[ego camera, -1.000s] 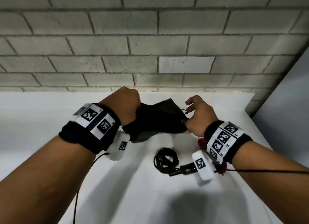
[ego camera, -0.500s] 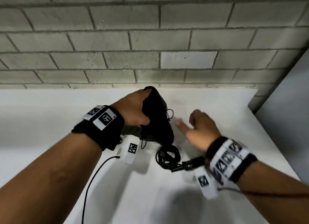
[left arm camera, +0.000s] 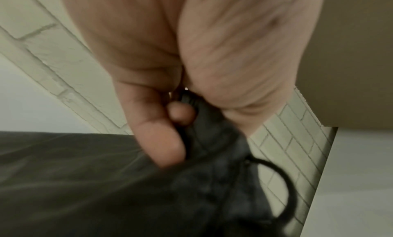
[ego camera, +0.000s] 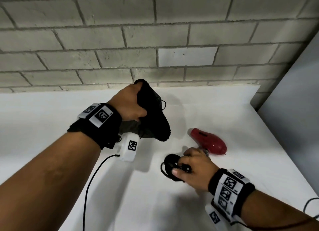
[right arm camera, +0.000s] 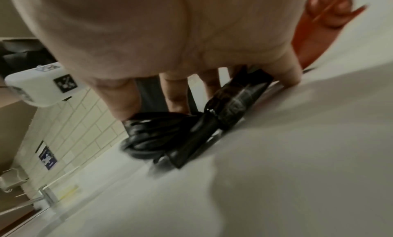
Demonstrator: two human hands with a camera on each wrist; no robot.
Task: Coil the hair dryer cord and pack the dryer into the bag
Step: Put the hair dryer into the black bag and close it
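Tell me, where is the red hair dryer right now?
In the head view the red hair dryer lies on the white table, right of the black bag and just beyond the right hand.

One bag (ego camera: pixel 156 120), one dryer (ego camera: pixel 209 142) (red), one coiled cord (ego camera: pixel 170 167)

white table (ego camera: pixel 51 120): red dryer (ego camera: pixel 209 142), coiled cord (ego camera: pixel 170 163).

Bare forearms, no sleeves. Black wristband (ego camera: pixel 96 125) on left wrist, another (ego camera: pixel 231 194) on right, each carrying white square-code tags. White camera block (ego camera: pixel 128 148) under left wrist, thin black cable (ego camera: pixel 89 184) trailing; similar block (ego camera: pixel 215 217) under right.
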